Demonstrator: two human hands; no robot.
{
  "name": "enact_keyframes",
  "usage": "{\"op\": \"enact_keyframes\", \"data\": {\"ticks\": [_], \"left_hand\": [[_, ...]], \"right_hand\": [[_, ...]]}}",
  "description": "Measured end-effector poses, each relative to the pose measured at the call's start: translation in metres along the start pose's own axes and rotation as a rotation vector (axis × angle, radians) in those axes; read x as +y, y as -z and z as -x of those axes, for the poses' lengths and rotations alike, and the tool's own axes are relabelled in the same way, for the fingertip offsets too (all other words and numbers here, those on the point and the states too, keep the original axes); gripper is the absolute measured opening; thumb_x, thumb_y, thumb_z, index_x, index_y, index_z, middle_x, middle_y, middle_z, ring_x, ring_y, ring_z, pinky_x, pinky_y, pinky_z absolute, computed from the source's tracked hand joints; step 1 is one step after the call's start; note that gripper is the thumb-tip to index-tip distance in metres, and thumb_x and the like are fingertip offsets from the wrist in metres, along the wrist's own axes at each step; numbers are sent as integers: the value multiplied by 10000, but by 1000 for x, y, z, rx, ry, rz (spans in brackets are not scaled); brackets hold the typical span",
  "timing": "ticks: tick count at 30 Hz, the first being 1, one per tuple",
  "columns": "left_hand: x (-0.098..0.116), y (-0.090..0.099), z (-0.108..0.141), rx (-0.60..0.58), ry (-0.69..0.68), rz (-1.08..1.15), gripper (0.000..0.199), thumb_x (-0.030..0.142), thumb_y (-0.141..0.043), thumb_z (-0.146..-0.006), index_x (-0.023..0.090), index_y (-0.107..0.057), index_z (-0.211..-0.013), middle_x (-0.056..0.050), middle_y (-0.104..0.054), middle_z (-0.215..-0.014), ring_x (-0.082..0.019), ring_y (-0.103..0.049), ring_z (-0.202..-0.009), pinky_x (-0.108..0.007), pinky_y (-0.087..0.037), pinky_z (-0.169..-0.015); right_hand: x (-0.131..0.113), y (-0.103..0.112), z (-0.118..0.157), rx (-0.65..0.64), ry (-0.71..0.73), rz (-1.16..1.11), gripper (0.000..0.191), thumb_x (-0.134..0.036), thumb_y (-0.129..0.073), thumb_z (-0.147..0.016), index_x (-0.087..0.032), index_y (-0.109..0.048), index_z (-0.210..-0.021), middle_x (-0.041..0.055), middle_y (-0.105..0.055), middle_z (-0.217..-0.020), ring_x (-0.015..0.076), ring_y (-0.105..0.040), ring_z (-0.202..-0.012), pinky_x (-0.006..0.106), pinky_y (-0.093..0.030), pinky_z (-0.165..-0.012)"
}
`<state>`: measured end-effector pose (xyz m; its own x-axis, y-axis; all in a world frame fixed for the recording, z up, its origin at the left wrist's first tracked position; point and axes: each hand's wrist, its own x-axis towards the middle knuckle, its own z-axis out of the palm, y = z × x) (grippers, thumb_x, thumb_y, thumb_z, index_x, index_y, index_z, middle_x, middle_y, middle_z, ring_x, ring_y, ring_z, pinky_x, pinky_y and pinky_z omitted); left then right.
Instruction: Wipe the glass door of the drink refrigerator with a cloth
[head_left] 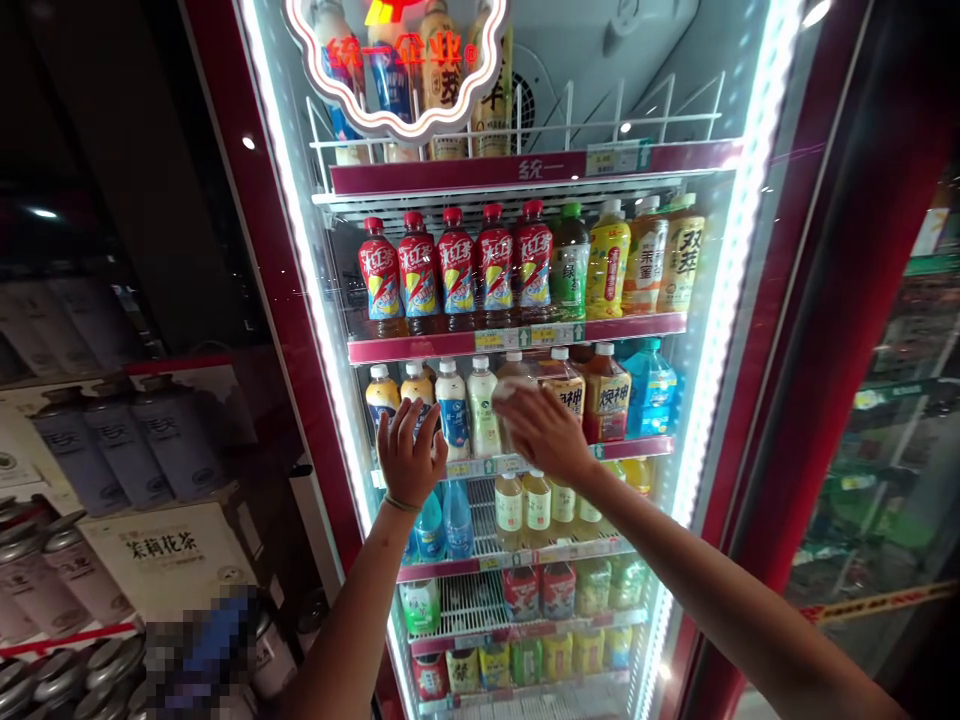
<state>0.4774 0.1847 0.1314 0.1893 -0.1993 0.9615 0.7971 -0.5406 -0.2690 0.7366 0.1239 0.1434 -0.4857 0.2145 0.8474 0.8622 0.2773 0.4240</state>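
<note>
My left hand [412,450] is raised with its fingers spread, palm toward the glass door of a lit drinks fridge [525,350]. It appears to rest on the glass and holds nothing. To its right, my right hand [546,430] reaches across, slightly smeared by motion, with a pale wipe [508,390] under its fingers against the door. Behind the hands, a shelf carries a white-capped blue and white bottle [453,410], a pale green bottle [484,408] and a reddish bottle [607,395]. My right hand partly hides the bottles behind it.
Red-capped tea bottles [457,265] line a higher shelf, with a lit sign [397,60] above. Pale yellow drinks [536,505] stand lower. At left are purple canisters [105,445] and a cream box [169,555]. A dark red frame [840,400] runs along the right.
</note>
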Motion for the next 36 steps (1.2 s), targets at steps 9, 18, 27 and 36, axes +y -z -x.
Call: {"op": "enact_keyframes", "data": {"ticks": [9,18,27,36], "left_hand": [[-3,2,2,-24,-8,36,503,175,-639,-930,202,-610,-1431,-147,-686,-1361,-296,-563,-1426,-518,-331,-1271],[-3,0,2,-9,-10,44,565,164,-639,-926,217,-575,-1484,-138,-681,-1362,-287,-538,-1449,-509,-318,-1281],[-4,1,2,-14,-12,57,589,143,-639,-924,221,-559,-1502,-139,-673,-1381,-286,-532,-1456,-510,-317,-1285],[-4,3,2,-12,-22,66,600,136,-654,-918,210,-560,-1506,-150,-672,-1383,-286,-528,-1460,-502,-312,-1287]], "right_hand": [[-26,-15,1,-58,327,-13,640,-316,-533,-1018,-272,-381,-1637,4,-553,-1600,195,-439,-1516,424,-365,-1273],[18,8,-52,122,-261,130,670,-280,-505,-1033,-238,-305,-1671,112,-475,-1646,311,-403,-1548,571,-295,-1300],[-3,-4,27,-27,31,86,606,-291,-530,-1029,-266,-407,-1622,62,-628,-1520,242,-551,-1424,488,-387,-1243],[-36,-15,-4,-16,34,52,682,-284,-508,-1047,-245,-264,-1683,69,-582,-1567,238,-500,-1475,448,-387,-1258]]}}
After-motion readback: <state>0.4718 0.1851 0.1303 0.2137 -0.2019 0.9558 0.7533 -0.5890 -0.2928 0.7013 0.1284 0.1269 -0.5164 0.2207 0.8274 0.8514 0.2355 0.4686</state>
